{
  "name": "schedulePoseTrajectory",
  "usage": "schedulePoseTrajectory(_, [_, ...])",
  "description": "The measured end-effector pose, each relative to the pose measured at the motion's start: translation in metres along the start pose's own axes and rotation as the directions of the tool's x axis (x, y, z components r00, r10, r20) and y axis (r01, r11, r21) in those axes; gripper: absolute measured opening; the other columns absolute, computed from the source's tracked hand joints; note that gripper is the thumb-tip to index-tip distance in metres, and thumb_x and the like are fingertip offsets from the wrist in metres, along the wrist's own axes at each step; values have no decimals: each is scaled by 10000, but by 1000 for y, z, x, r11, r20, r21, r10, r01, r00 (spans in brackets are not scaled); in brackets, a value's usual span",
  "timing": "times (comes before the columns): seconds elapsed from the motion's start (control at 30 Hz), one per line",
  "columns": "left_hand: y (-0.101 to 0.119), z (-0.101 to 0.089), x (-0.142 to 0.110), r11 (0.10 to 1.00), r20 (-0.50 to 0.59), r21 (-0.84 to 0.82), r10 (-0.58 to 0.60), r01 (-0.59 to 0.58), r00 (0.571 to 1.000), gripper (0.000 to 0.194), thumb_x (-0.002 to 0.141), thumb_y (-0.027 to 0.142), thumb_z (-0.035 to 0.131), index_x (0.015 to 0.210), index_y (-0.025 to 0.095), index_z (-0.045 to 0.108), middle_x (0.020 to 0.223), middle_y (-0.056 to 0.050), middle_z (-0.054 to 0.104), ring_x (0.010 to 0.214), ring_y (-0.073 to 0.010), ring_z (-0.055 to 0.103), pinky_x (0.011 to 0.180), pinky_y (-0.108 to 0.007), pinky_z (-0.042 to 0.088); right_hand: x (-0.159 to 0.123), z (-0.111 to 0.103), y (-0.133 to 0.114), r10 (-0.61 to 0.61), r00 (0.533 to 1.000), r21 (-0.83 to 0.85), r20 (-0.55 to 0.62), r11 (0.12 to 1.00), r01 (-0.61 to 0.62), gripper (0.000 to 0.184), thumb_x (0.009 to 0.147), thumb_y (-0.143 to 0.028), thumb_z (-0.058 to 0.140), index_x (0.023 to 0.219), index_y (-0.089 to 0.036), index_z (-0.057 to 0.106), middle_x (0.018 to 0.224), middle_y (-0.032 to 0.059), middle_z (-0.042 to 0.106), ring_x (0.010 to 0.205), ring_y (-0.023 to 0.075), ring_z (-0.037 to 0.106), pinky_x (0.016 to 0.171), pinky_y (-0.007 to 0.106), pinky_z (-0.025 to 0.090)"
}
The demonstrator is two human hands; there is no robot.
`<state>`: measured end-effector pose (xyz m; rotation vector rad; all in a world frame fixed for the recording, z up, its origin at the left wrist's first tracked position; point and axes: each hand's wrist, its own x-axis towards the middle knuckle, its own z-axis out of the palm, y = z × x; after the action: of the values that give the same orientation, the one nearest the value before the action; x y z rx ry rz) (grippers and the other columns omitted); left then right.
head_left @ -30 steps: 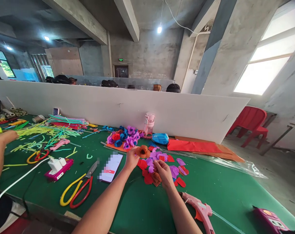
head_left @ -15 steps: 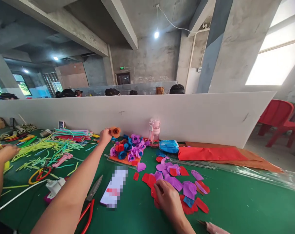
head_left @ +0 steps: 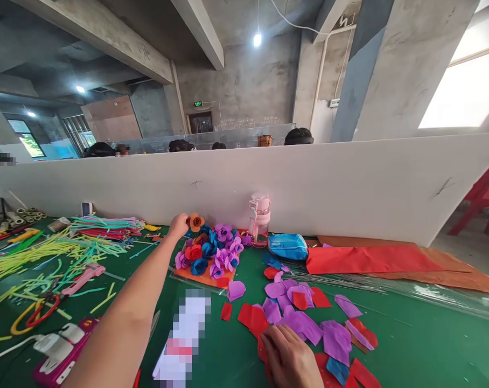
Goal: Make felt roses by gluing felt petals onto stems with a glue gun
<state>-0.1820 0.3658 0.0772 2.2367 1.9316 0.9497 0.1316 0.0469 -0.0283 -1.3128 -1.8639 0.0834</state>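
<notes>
My left hand (head_left: 179, 225), arm stretched out, pinches an orange-brown paper flower (head_left: 196, 222) above the far left side of a pile of purple, blue and red paper flowers (head_left: 226, 255). That pile rests on an orange sheet (head_left: 223, 281). My right hand (head_left: 291, 355) lies low among loose petals, its fingers curled together over red petals (head_left: 253, 318). Its fingertips are turned down, and what they grip is hidden. Purple petals (head_left: 336, 340) and a blue piece (head_left: 338, 371) lie to its right.
A pink bottle (head_left: 260, 220), a blue packet (head_left: 288, 246) and red paper (head_left: 369, 258) line the white partition (head_left: 349, 188). A phone (head_left: 186, 334), scissors (head_left: 38, 315), a pink glue gun (head_left: 83, 279), a power strip (head_left: 72, 350) and pipe cleaners (head_left: 103, 223) lie leftward.
My view has shifted, bringing the table closer. My left hand still holds the orange flower, now lower against the pile. My right hand remains at the petals. Another person's hand at left has mostly left view.
</notes>
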Motion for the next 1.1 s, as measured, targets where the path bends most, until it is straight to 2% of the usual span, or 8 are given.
schedulePoseTrajectory(0.17, [-13,11,-4,995,88,22,-99,97,991,319,618,40,544,862,184,692,729,-35,683,708,-160,612,664,-226,440,1,-2,-2,9,1000,-62,-2,998,-9,255,911,-234,403,693,-224,534,620,14,595,561,146,580,524,245,391])
schedulePoseTrajectory(0.43, [-9,-33,-29,981,-7,62,-181,182,983,462,760,68,449,1200,168,549,934,-56,694,756,-134,626,767,-252,455,2,-5,-6,37,999,-15,2,999,-37,246,920,-240,400,740,-202,563,636,4,590,576,132,574,544,228,397])
schedulePoseTrajectory(0.67, [81,-60,-77,998,-25,-27,-52,52,998,359,867,427,379,799,171,622,544,5,603,498,-127,556,553,-225,415,4,-7,-10,4,1000,-16,-27,1000,-4,261,921,-245,382,755,-192,576,627,22,590,577,140,566,551,230,396])
schedulePoseTrajectory(0.8, [160,-45,-131,978,125,-201,83,-57,989,308,875,358,369,763,183,597,560,3,597,534,-125,554,573,-227,412,3,-7,-5,22,997,17,-79,1000,-21,285,930,-265,349,719,-190,526,573,4,535,524,136,516,512,234,364])
schedulePoseTrajectory(0.87, [198,-26,-165,897,224,-436,189,-75,956,264,874,325,368,841,189,592,683,-7,637,570,-108,560,589,-218,428,3,-11,-5,97,986,53,-135,994,-90,325,939,-290,322,674,-196,485,527,-17,481,474,129,469,489,240,347])
schedulePoseTrajectory(0.93, [231,-5,-199,709,297,-703,223,55,928,303,880,358,345,930,178,583,852,-45,656,662,-110,593,601,-217,455,3,-18,-11,144,964,123,-222,985,-119,356,948,-315,275,692,-195,490,566,-4,501,522,142,500,530,258,389])
schedulePoseTrajectory(1.03, [268,19,-238,427,357,-874,243,231,902,386,854,428,391,1023,147,594,997,-112,647,856,-168,617,773,-305,490,5,-32,-30,60,927,217,-370,976,23,397,935,-408,243,1046,-162,535,1014,120,594,978,243,564,829,413,446])
schedulePoseTrajectory(1.1, [283,24,-257,246,391,-907,181,343,903,483,848,472,367,1152,150,560,1106,-152,614,992,-234,602,873,-402,466,6,-38,-45,-45,931,217,-363,967,131,524,916,-465,252,1313,-151,388,1331,164,431,1257,307,383,992,529,330])
